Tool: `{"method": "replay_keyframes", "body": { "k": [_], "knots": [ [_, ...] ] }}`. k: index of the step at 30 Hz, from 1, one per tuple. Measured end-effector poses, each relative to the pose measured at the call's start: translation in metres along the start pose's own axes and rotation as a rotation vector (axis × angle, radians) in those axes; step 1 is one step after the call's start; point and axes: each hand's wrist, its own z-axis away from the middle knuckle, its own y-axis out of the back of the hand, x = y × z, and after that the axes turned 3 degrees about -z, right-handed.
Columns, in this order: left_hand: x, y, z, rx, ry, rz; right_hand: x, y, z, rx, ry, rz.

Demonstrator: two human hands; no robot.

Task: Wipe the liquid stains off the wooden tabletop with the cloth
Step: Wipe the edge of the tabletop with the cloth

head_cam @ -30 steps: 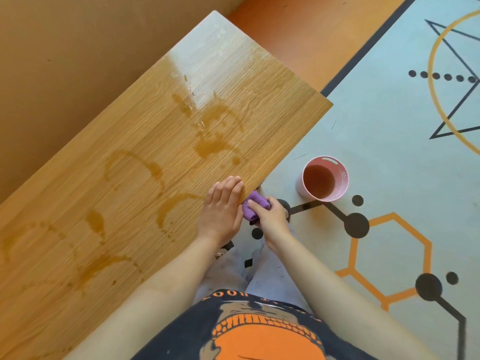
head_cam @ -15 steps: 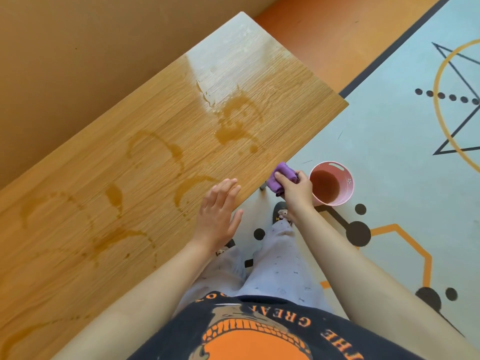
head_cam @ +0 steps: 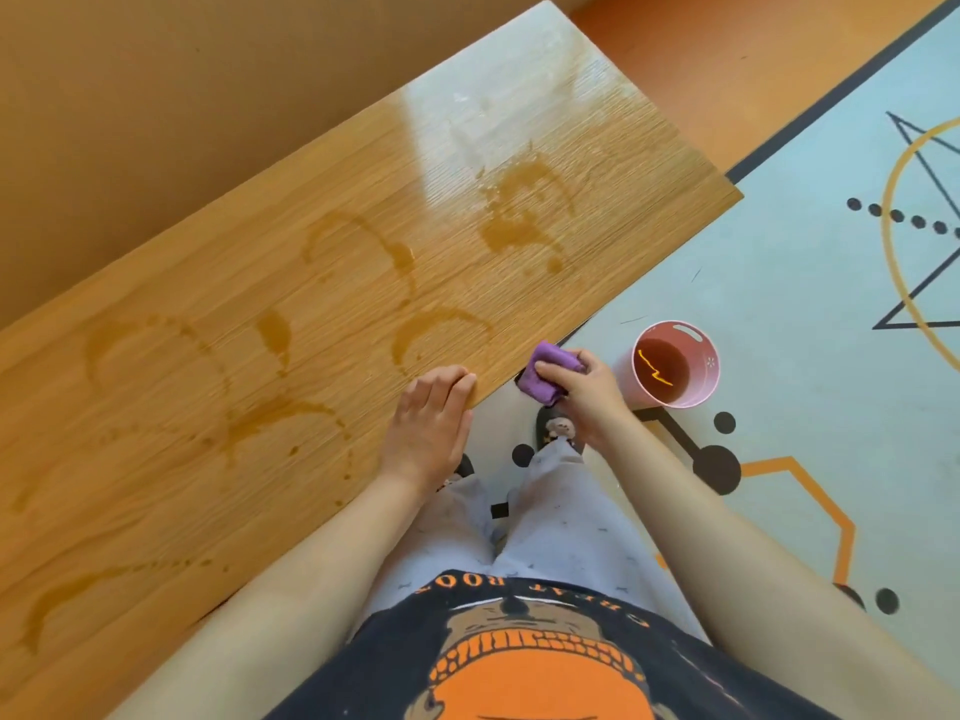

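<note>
The wooden tabletop (head_cam: 156, 387) runs diagonally from lower left to upper right. Brown liquid stains (head_cam: 519, 210) curve across it in several arcs and blots. A folded purple cloth (head_cam: 545, 371) is in my right hand (head_cam: 587, 392), held at the table's near edge, just touching the rim. My left hand (head_cam: 431, 423) rests flat on the tabletop near that edge, fingers together, holding nothing.
A pink cup (head_cam: 675, 363) with brown liquid stands on the patterned floor mat (head_cam: 805, 304) to the right of my right hand. An orange wall (head_cam: 156, 96) runs along the table's far side. My legs and shoes are below the table edge.
My right hand with the cloth has risen from below the table edge to the rim. My left hand lifted, then settled flat on the tabletop again. The view has shifted.
</note>
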Motion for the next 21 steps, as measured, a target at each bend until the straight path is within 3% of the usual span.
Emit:
{"method": "replay_keyframes", "body": {
  "k": [10,17,21],
  "knots": [
    [0.004,0.000,-0.001,0.021,0.043,-0.036,-0.026,0.025,-0.033,0.237,0.046,-0.090],
    [0.010,-0.001,-0.002,0.040,0.076,-0.043,0.023,-0.029,0.022,-0.141,-0.147,-0.045],
    [0.012,-0.001,-0.002,0.056,0.084,-0.066,-0.005,0.005,-0.005,-0.122,-0.091,0.012]
  ]
}}
